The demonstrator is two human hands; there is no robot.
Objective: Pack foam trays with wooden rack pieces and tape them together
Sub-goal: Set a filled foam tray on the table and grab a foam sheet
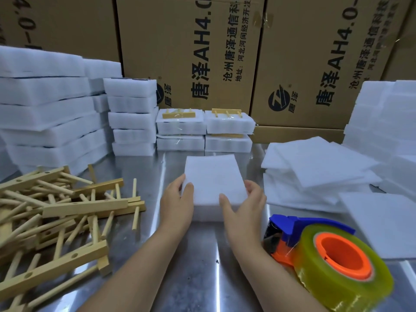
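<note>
Left hand and right hand gripping the near sides of a plain white foam tray, thumbs on top, fingers curled round its edges, tray lying mid-desk, shiny steel desk, wooden rack pieces heaped left, tape dispenser right, printed cardboard boxes behind.

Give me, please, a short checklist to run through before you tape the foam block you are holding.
1. Grip: left hand and right hand hold the foam block at its near corners: ok.
2. Block lies flat on the metal table: ok.
3. Block's contents: cannot tell; only plain white foam shows.
4. Tape dispenser close by, beside the right forearm: ok.
5. Tape end free at the cutter: cannot tell.
6. Wooden rack pieces piled to the left, apart from the block: ok.
</note>
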